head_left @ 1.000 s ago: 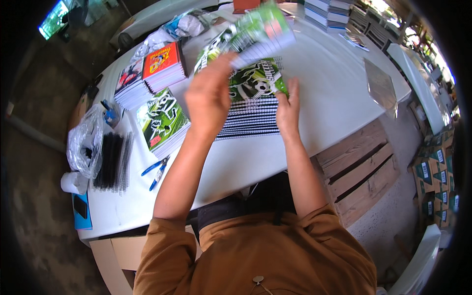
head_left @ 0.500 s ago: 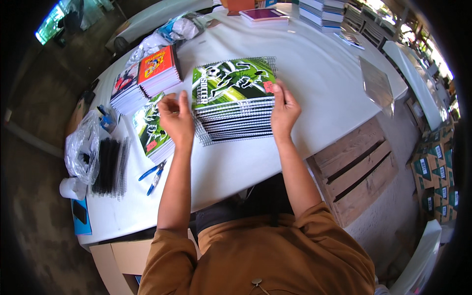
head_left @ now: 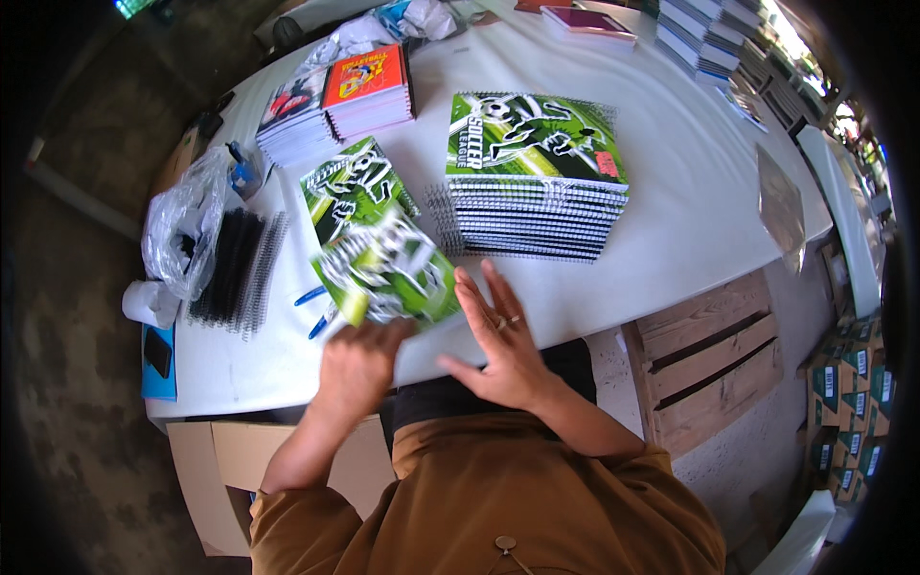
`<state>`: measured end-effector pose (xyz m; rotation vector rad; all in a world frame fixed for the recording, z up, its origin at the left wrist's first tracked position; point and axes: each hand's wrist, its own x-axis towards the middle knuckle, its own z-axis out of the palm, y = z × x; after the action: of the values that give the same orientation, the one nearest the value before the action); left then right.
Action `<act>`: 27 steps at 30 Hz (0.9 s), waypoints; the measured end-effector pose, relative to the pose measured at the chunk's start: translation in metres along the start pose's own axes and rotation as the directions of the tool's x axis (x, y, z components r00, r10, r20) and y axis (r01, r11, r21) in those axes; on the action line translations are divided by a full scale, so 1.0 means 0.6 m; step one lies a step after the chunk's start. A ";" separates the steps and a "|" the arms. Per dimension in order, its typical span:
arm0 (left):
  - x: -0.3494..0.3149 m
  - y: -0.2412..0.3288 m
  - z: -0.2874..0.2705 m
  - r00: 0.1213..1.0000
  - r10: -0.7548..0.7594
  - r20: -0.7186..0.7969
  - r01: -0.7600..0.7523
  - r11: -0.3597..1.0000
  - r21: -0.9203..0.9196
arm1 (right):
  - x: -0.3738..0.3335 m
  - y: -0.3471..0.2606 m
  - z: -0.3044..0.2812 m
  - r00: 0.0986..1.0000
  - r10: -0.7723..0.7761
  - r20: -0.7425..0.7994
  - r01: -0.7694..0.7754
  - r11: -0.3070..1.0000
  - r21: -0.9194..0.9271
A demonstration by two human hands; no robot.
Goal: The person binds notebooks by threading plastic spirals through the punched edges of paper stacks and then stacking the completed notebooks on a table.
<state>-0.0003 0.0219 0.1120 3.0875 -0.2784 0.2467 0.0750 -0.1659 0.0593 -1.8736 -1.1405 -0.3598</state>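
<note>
My left hand (head_left: 362, 364) grips the lower edge of a green notebook (head_left: 391, 268), blurred by motion, with a soccer picture on its cover. It is held tilted above the near part of the table. My right hand (head_left: 500, 340) is beside the notebook's right edge, fingers apart, a ring on one of them. Behind the held notebook lies a pile of matching notebooks (head_left: 356, 187), partly covered by it. To the right stands a taller stack of spiral-bound notebooks (head_left: 539, 144) with the same cover. Blue-handled pliers (head_left: 319, 324) lie to the left, partly hidden.
Black spiral coils (head_left: 233, 268), a clear plastic bag (head_left: 182, 244) and a white roll (head_left: 150, 303) sit at the table's left. Further back are red-covered notebooks (head_left: 366, 81). A phone (head_left: 157, 353) lies at the left edge. A wooden pallet (head_left: 704, 359) is on the floor at right.
Both hands have left the spiral-bound stack and come nearer to me. My left hand now holds a notebook, lifted from the left pile. The whole view has shifted.
</note>
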 end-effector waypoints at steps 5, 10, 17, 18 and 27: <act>-0.045 0.003 -0.079 0.966 -0.177 -0.190 0.047 0.838 -0.544 | -0.033 0.027 0.031 0.760 0.309 -0.571 0.065 0.839 0.540; -0.072 -0.005 -0.019 0.920 -0.374 -0.113 -0.034 0.212 -0.977 | -0.047 0.067 -0.015 0.890 0.451 -0.062 -0.008 0.153 0.988; 0.003 -0.014 0.155 0.872 -0.445 0.201 0.185 -0.079 -0.980 | -0.047 0.099 -0.029 0.852 0.499 0.161 -0.455 0.553 0.698; 0.000 -0.016 0.161 0.875 -0.443 0.198 0.176 -0.091 -0.980 | -0.035 0.087 -0.043 0.877 0.446 0.177 -0.439 0.594 0.674; 0.016 -0.354 0.157 0.715 -0.538 -0.447 0.622 0.781 0.054 | -0.023 0.088 -0.060 0.943 0.282 0.179 -0.333 0.743 0.581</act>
<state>0.0621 0.2250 0.0169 2.9916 0.7796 0.9168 0.1178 -0.2122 0.0428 -1.4593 -0.8331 0.2584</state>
